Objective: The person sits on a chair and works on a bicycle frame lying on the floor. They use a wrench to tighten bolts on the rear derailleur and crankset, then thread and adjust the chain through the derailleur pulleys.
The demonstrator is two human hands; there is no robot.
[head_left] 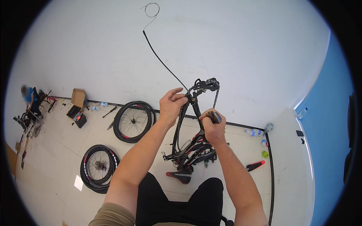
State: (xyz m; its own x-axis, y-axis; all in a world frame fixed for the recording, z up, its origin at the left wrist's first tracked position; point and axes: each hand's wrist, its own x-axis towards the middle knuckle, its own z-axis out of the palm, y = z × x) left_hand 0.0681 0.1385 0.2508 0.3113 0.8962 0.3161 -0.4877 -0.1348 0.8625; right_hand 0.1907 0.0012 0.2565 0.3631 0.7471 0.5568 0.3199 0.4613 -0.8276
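Observation:
A black bicycle frame (197, 110) stands upside down in front of me, its saddle (181, 175) low near the floor. At its raised end hang a rear derailleur (205, 85) and a chain (215, 98). Black cable housing (162, 61) rises from there up to the left, with a bare wire (152, 10) coiled at its far end. My left hand (173, 106) pinches at the frame tip beside the housing's lower end; what lies between its fingertips is hidden. Wrapped round a grey metal tool (216, 117), my right hand (213, 128) is closed beside the frame; the tool's kind is unclear.
Two wheels, one plain (133, 121) and one with a cassette (100, 165), lie on the floor at left. Beyond them are an open cardboard box (78, 98) and a person (32, 97). Plastic bottles (253, 132) and a black-and-red part (255, 165) lie at right. A white wall (245, 56) rises ahead.

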